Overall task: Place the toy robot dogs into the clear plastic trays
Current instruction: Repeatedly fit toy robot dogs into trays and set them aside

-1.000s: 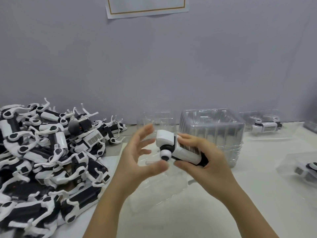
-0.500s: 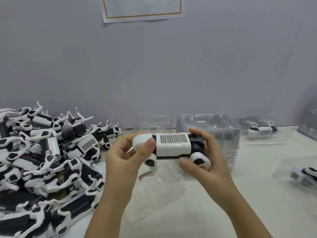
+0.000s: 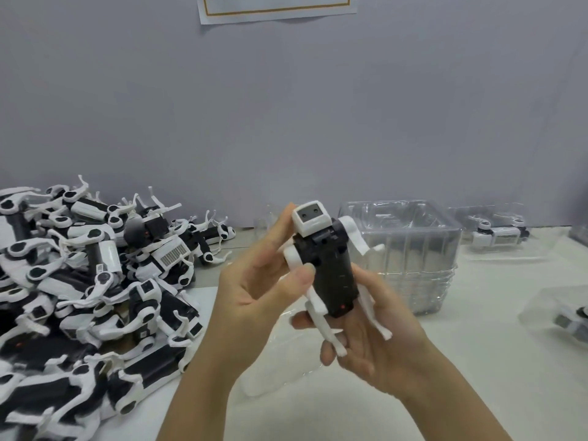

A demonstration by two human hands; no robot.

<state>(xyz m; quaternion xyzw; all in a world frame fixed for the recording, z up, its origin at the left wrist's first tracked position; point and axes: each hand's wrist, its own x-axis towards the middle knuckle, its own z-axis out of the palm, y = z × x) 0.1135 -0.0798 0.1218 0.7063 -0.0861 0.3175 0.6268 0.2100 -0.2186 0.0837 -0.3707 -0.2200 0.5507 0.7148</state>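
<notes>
A black-and-white toy robot dog (image 3: 331, 268) is held up in front of me, head end up, black underside facing me, white legs splayed. My left hand (image 3: 261, 291) grips its left side, thumb pressed on a front leg. My right hand (image 3: 378, 332) cradles its lower end from below, fingers curled around the rear legs. Under the hands lies a clear plastic tray (image 3: 286, 351) on the white table. A stack of clear trays (image 3: 410, 246) stands behind the dog.
A big heap of toy robot dogs (image 3: 89, 281) covers the table's left side. Filled trays sit at the back right (image 3: 499, 233) and right edge (image 3: 569, 319). A grey wall with a paper sheet (image 3: 276, 7) rises behind.
The dog has been turned from lying sideways with its white grilled face toward me to standing on end, black underside toward me. Both hands shifted their hold on it.
</notes>
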